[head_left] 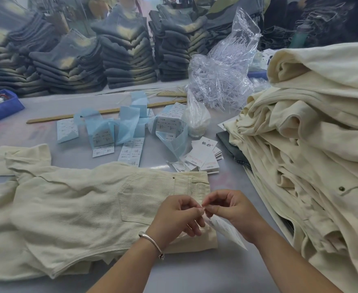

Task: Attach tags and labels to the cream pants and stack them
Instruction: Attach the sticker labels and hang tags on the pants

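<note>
Cream corduroy pants [85, 210] lie flat on the grey counter [195, 275] in front of the person, waistband toward a tall heap of more cream pants [313, 144] on the right. Both hands meet over the waistband: the left hand [177, 216] and right hand [230, 210] each have their fingers pinching together at a fine fastener, with a white paper hang tag [226, 231] dangling just beneath. Behind lie loose white hang tags [203, 155] and blue-backed sticker sheets [114, 127].

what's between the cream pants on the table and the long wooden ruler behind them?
In the head view: sticker label sheets and blue backing strips on the table, between the cream pants and wooden ruler.
</note>
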Demonstrator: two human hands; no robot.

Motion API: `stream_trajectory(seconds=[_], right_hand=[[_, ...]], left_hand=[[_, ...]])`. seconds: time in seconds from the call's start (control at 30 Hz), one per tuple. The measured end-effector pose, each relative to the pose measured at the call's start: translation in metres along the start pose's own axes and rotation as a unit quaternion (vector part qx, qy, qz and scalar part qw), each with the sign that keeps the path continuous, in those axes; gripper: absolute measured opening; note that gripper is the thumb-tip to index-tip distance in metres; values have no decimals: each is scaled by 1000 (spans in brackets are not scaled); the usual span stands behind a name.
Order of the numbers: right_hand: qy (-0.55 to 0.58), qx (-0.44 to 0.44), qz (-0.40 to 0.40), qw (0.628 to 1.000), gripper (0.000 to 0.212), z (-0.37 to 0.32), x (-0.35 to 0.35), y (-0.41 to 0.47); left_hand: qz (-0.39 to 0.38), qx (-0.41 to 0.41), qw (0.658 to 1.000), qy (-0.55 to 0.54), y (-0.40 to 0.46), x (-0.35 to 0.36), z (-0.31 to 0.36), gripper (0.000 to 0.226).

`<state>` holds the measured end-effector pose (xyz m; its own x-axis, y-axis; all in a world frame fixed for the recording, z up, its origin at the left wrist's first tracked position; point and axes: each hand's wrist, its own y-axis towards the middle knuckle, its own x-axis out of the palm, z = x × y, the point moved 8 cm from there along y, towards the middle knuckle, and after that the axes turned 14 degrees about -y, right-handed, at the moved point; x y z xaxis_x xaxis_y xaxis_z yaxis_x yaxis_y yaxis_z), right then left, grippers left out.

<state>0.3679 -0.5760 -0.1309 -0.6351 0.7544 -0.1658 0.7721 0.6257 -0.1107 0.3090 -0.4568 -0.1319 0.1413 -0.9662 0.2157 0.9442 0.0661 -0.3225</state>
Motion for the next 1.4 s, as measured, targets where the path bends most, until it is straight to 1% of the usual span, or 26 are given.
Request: stream_trajectory(seconds=[0.1, 0.2, 0.37, 0.53, 0.63, 0.73, 0.8, 0.83, 0.97, 1.07, 1.23, 1.4], right_hand=[[9, -2, 0, 1000, 20, 0, 0, 1], [-1, -8, -7, 1000, 19, -2, 2, 1], [-50, -23, 15, 998, 22, -9, -1, 5], [-62, -19, 12, 998, 25, -8, -2, 5], [-36, -14, 4, 999, 18, -7, -1, 4], [10, -9, -13, 1000, 21, -7, -1, 5], [32, -4, -23, 999, 23, -7, -1, 6], [31, -3, -26, 999, 23, -7, -1, 7], [21, -3, -38, 999, 22, -8, 1, 10], [19, -4, -45, 999, 21, -10, 3, 12], [14, 1, -60, 998, 23, -9, 10, 17], [-27, 3, -77, 997, 22, -8, 18, 20]], left_hand=[[-7, -4, 1000, -9, 0, -1, 2, 12], [-3, -1, 1000, 8, 2, -2, 2, 11], [6, 5, 1000, 2, 3, -4, -1, 12], [-11, 11, 1000, 14, 6, -2, -5, 10], [-10, 28, 999, 13, 7, -6, -7, 14], [5, 46, 999, 24, 9, -10, -9, 17], [20, 63, 997, 36, 8, -13, -8, 24], [25, 71, 996, 38, 8, -15, -8, 26], [23, 90, 995, 40, 9, -17, -8, 22], [26, 99, 994, 44, 9, -20, -8, 26], [39, 108, 991, 68, 10, -23, -11, 17], [59, 103, 989, 90, 8, -29, -19, 15]])
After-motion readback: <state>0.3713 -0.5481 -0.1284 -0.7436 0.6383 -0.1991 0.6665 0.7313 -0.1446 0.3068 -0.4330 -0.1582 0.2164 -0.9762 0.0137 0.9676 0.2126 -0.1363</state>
